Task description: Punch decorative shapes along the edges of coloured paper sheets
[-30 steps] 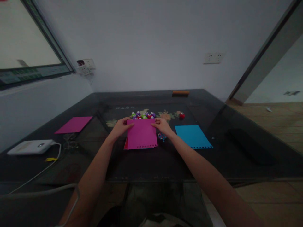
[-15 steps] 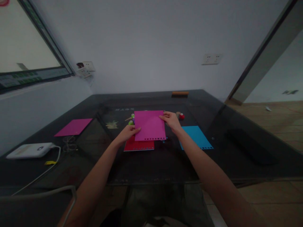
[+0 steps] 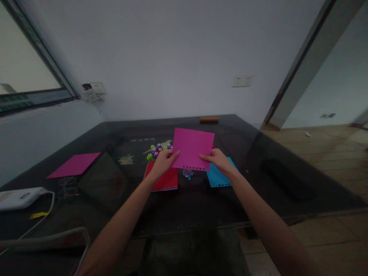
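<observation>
I am holding the magenta sheet (image 3: 193, 148) lifted above the dark glass table (image 3: 287, 168), my left hand (image 3: 163, 164) and right hand (image 3: 220, 161) pinching its lower corners, with bare tabletop lying open toward the right edge.

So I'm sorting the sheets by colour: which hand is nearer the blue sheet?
Right. The right hand hovers just over the blue sheet while pinching the raised pink sheet. The left hand holds the pink sheet's other side, above the red sheet.

Dim, soft-focus view, daylight from the left window (image 3: 25, 76), edges warped.
</observation>
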Tool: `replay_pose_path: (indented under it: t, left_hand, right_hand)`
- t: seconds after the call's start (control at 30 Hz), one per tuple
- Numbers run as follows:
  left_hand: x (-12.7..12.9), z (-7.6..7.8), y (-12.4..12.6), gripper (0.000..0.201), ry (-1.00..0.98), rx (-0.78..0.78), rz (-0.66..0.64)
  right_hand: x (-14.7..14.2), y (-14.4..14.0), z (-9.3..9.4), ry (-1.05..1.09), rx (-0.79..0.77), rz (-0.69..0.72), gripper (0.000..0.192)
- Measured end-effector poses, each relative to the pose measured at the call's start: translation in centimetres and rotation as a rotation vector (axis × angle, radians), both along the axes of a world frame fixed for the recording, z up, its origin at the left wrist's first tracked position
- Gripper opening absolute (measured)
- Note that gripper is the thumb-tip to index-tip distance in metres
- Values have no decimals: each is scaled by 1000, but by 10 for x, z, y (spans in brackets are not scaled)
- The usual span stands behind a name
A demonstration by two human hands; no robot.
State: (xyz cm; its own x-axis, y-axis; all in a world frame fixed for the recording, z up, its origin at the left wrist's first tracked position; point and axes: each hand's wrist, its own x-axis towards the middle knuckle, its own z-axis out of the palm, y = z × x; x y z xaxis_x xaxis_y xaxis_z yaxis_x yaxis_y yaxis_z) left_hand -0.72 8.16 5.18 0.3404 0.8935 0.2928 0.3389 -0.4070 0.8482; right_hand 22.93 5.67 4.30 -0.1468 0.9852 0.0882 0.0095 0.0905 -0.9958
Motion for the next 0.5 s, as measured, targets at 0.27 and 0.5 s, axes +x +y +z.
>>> replay_pose_path:
  t: [0.27,0.5]
  left_hand:
    - [9,-22,-13,33,-56,-95,-77]
    - [6,-17,-15,32,-31,-61,-79]
  right_hand:
    - [5,-4,-15,82,4,-110,25]
    - [3,-3,-18,154,57,-124,22]
